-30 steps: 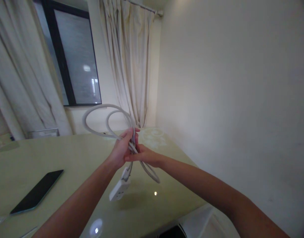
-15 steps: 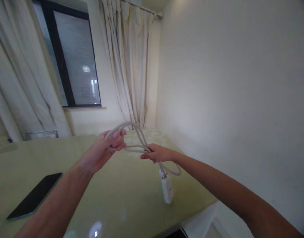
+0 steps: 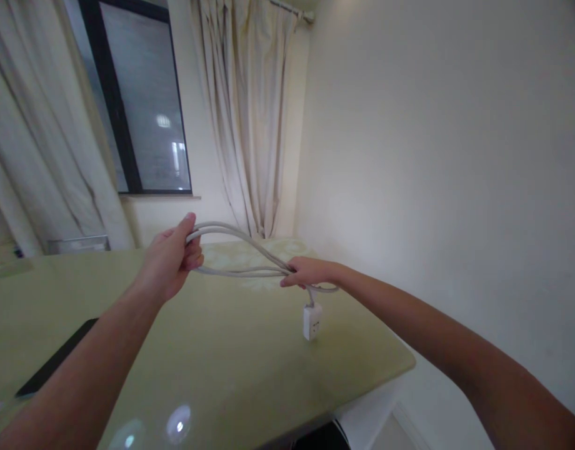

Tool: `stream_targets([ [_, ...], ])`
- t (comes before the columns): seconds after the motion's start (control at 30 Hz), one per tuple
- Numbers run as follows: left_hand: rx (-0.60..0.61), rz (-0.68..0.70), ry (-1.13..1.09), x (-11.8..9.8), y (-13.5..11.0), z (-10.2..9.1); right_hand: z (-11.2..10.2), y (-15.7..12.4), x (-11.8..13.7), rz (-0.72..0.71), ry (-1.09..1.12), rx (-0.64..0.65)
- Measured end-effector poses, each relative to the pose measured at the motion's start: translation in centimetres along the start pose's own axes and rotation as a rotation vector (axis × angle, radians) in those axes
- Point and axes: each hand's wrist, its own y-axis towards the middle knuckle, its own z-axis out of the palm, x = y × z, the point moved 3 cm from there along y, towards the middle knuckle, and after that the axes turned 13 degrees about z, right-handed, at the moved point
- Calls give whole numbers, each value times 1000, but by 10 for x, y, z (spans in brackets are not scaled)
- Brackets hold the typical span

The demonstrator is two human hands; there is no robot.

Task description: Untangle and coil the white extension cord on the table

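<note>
A pale grey power cord (image 3: 243,235), folded into long loops, stretches between both hands above the table. My left hand (image 3: 175,253) is closed around the loops' left end, thumb on top. At the other end, my right hand (image 3: 310,272) grips the bundled strands, with a short loop sticking out behind it. Below the right hand a white socket block (image 3: 312,322) hangs from the cord, its dark socket holes facing me. Whether the block touches the tabletop I cannot tell.
The glossy yellow-green table (image 3: 231,375) spreads beneath the hands. A flat black tablet-like object (image 3: 53,362) lies at left, partly behind my left forearm. Beyond the table hang curtains (image 3: 250,125) by a window (image 3: 147,100); a white wall (image 3: 437,156) rises at right.
My left hand has moved left, away from the right hand, drawing the loops longer and straighter. The right hand sits slightly higher and further right, and the hanging socket block has risen and turned.
</note>
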Motion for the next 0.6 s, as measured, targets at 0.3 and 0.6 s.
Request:
stream_targets([
  [0.3,-77,166,265,12,19,-30,3,5,6,-17,-38,122],
  [0.6,-103,-57,-327,51,-4,-44,-10,15,14,-70,402,90],
])
